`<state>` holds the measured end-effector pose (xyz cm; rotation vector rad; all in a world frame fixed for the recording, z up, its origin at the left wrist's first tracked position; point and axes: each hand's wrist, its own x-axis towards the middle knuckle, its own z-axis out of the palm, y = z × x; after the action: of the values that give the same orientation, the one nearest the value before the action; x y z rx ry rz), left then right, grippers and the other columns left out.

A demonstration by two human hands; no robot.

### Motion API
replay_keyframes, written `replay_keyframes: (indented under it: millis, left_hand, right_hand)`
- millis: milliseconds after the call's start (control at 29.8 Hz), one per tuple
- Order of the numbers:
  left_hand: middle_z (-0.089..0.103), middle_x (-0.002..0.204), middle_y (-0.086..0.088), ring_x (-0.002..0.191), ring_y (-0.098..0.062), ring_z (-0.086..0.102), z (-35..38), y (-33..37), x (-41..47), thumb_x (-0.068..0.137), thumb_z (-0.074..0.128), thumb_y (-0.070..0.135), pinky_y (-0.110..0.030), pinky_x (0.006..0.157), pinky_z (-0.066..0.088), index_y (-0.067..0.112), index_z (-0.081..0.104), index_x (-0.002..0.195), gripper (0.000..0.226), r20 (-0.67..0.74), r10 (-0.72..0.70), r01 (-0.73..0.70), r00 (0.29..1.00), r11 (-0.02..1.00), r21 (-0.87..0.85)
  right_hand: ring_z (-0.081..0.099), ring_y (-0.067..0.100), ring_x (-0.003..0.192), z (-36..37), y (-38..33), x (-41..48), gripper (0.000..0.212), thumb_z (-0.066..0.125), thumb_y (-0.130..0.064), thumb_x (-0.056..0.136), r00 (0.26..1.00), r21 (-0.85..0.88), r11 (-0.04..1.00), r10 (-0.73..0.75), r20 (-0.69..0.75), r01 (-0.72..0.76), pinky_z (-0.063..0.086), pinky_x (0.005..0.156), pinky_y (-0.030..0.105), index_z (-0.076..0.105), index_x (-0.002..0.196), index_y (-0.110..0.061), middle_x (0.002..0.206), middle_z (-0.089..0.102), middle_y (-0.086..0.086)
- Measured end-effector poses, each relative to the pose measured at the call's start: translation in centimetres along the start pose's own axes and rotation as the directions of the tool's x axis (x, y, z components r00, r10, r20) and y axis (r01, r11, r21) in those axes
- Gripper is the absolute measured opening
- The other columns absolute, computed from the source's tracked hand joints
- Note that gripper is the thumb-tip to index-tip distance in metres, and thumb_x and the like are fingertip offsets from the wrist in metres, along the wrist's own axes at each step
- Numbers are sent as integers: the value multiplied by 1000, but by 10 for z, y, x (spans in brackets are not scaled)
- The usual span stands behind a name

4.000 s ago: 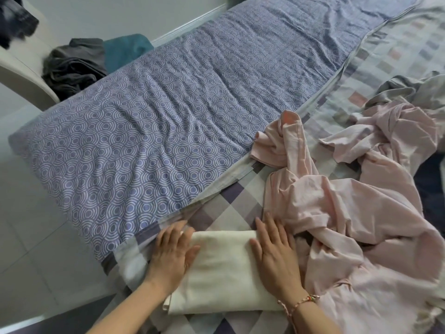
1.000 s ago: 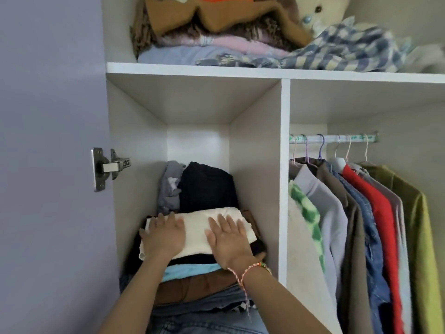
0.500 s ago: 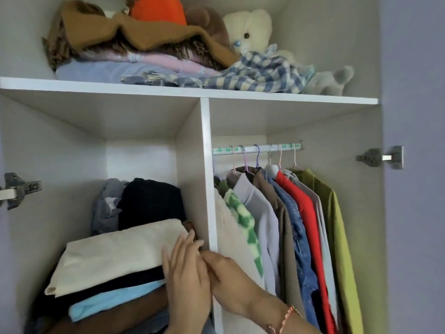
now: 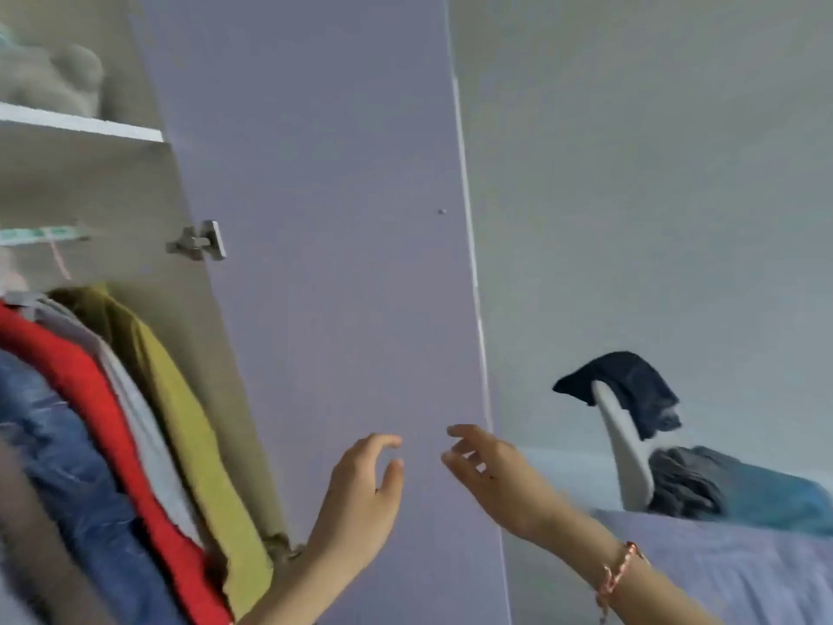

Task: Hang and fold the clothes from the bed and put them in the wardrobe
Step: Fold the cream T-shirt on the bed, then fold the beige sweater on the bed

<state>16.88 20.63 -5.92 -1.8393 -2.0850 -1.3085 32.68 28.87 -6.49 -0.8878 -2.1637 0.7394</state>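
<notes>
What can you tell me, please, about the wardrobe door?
The wardrobe door is a flat, smooth lilac panel, seemingly laminated board, with a pale free edge and a small stud near it. It stands open on a metal hinge fixed to the wardrobe's side wall. The left hand and right hand are raised before its lower part, empty; whether they touch it cannot be told.
</notes>
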Motion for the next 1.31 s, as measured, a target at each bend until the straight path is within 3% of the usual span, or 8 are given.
replay_keyframes:
  millis: [134,302,436,537,638,806,940,1309]
  left_hand:
    - [55,116,9,111,-5,48,110,72,-2,94,50,13,-9,87,28,16,57,117,24,299,97,-66,949,991,-112]
    - [58,125,-2,118,-13,51,216,144,-13,93,52,12,-15,90,33,9,57,118,26,564,177,-95,807,981,-172]
    - [54,128,-2,106,-13,53,297,218,-53,95,48,20,-16,83,36,15,53,121,27,760,321,-247,565,945,-215]
    - [52,129,-5,78,-12,50,316,244,-64,96,46,23,-22,69,46,18,52,120,25,811,368,-313,455,919,-241]
    - [48,127,-5,59,-8,46,356,274,-92,97,43,25,-11,46,36,14,48,127,32,856,432,-371,284,873,-317]
    - [47,133,-4,96,-13,53,413,312,-142,97,43,27,-26,84,43,14,48,128,34,852,523,-478,-12,746,-464]
    - [51,129,-5,115,-17,49,435,335,-184,97,46,26,-24,90,38,10,51,125,34,804,550,-512,-224,636,-578]
    - [61,112,-5,105,-19,55,451,393,-311,93,48,15,-24,82,37,3,62,112,26,636,578,-468,-511,433,-770]
  right_hand:
    - [57,15,86,-112,126,-96,16,48,-27,96,904,41,930,366,-220,-366,45,79,26,52,111,-25,95,58,-5]
    - [60,21,74,-177,204,-228,7,52,-18,94,617,179,745,642,-455,-642,44,64,29,56,99,-21,89,65,5]
    - [59,20,68,-195,229,-347,16,54,-14,93,354,277,560,762,-543,-781,45,64,29,55,86,-28,78,64,0]
    - [63,21,71,-199,232,-380,17,56,-13,92,300,282,522,768,-566,-805,45,69,28,54,84,-28,77,65,0]
    - [59,1,54,-201,234,-431,20,56,-8,91,125,371,434,770,-625,-821,41,54,12,55,80,-25,69,61,-6]
    - [58,9,65,-181,220,-506,12,53,-7,92,-180,544,293,733,-655,-786,43,57,15,60,87,-16,74,63,-3]
    - [62,17,71,-138,200,-551,13,52,-10,92,-405,685,160,703,-585,-711,47,66,27,58,87,-21,80,66,2]
    - [59,14,68,-65,139,-650,22,52,-5,89,-733,871,-12,546,-406,-492,43,58,20,58,78,-23,80,66,3]
